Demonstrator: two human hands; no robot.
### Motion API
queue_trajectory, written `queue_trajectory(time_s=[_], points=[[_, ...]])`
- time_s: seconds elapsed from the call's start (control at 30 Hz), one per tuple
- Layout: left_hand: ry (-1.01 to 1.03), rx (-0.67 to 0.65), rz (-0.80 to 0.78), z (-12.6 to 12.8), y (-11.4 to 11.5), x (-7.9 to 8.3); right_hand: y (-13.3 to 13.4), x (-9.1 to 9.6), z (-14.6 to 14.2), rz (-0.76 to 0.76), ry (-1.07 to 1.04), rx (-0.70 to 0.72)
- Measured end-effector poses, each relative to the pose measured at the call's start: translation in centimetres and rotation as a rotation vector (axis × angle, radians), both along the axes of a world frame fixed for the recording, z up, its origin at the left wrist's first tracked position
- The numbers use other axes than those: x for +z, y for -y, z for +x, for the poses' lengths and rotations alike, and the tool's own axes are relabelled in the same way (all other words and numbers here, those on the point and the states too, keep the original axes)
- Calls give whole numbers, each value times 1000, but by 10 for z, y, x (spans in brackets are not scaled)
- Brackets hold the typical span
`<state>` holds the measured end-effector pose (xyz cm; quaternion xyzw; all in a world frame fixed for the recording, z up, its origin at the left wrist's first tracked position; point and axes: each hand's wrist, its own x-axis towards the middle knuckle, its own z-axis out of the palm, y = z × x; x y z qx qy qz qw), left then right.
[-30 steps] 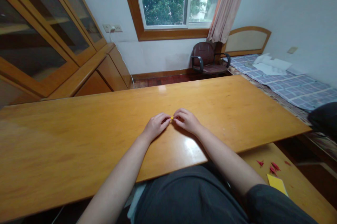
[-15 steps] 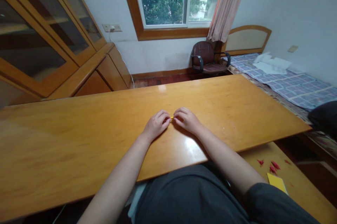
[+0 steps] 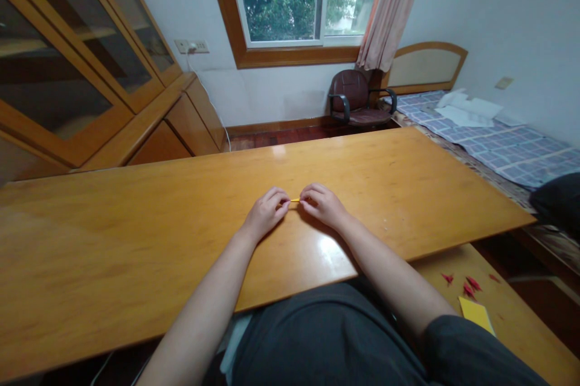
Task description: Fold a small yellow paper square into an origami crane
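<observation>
A small, narrow piece of folded yellow paper spans the gap between my two hands, just above the wooden table. The fingertips of my left hand pinch its left end. On the other end, my right hand closes thumb and fingers around the paper and hides part of it. Both forearms reach in from the table's near edge. How the paper is folded is too small to make out.
On a lower surface at the right lie several red folded-paper pieces and a yellow paper sheet. Beyond the table stand a brown armchair and a bed. A glass-doored cabinet lines the left wall.
My left hand has shifted slightly left, widening the gap between the hands. More of the yellow paper shows between the fingertips. The right hand has barely moved.
</observation>
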<state>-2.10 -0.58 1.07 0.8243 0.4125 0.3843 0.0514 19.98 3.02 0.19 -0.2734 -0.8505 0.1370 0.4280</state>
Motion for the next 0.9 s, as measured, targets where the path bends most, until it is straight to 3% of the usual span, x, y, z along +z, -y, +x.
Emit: queue_trajectory(time_s=[0.33,0.63,0.9], points=[[69,58,24,-4,-2,0,-1,0,2,-9,-42,2],[27,-28,-61,0,-1,-4,2,0,-1,49,2,12],[136,-27,-63,3,0,0,5,6,-1,83,-3,18]])
